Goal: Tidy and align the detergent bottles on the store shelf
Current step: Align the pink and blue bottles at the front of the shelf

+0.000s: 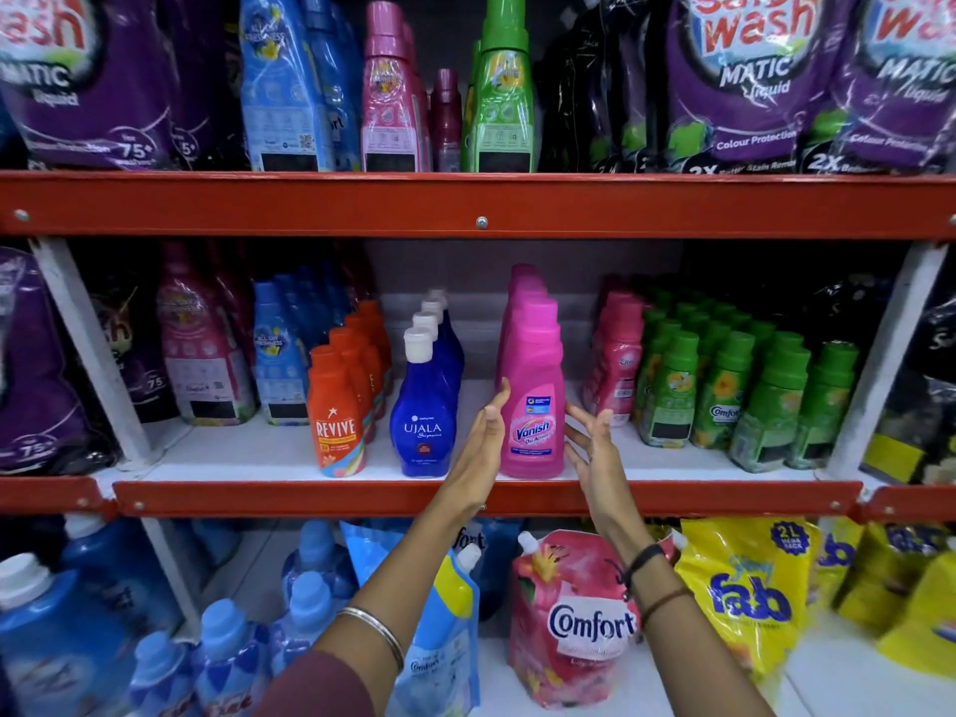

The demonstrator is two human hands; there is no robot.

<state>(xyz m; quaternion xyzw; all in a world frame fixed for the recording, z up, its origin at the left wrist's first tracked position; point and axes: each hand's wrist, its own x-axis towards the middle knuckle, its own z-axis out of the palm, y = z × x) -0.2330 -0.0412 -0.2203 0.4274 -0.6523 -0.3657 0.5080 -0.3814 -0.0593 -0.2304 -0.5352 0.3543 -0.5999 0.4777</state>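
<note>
A row of pink Vanish bottles (pixel 533 390) stands on the middle shelf (pixel 258 452), the front one at the shelf's edge. My left hand (pixel 483 447) is flat against that front bottle's left side, fingers straight. My right hand (pixel 589 442) hovers just right of the bottle with fingers spread, barely apart from it. Neither hand grips anything. To the left stand a row of blue Ujala bottles (pixel 421 421) and a row of orange Revive bottles (pixel 336 421), both lined up front to back.
Green Comfort bottles (pixel 724 395) and small pink bottles (pixel 613 364) fill the shelf's right side. Red shelf rails (pixel 481 219) run above and below. Purple pouches (pixel 77 80) sit on top; a pink Comfort pouch (pixel 569 618) and yellow Fab packs (pixel 745 597) below.
</note>
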